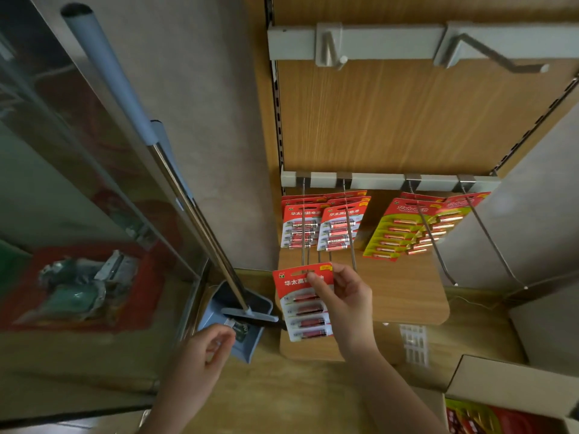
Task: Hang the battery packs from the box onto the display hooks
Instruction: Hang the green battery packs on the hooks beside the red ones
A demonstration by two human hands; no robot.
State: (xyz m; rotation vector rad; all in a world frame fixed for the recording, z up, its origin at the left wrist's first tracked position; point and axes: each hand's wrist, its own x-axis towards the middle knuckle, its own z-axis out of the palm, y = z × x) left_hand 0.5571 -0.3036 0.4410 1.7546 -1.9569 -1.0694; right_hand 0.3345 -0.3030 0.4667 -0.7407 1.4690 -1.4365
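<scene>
Your right hand [344, 302] pinches the glossy red card top of a flat battery pack [300, 311] at the thin wire hook [303, 233] tip. Your left hand [200, 355] hangs loosely curled, empty, at 7 o'clock. The cardboard box [501, 380] sits at 5 o'clock.

Looks like a shop, with battery packs [340, 225] hanging on long metal hooks [488, 236] across a wooden wall [391, 120] and a box [501, 379] of more packs nearby.

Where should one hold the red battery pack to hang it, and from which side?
Pinch the battery pack by its flat red header, beside the hang slot, from its right edge as the right hand does; the blister below is bulky.
</scene>
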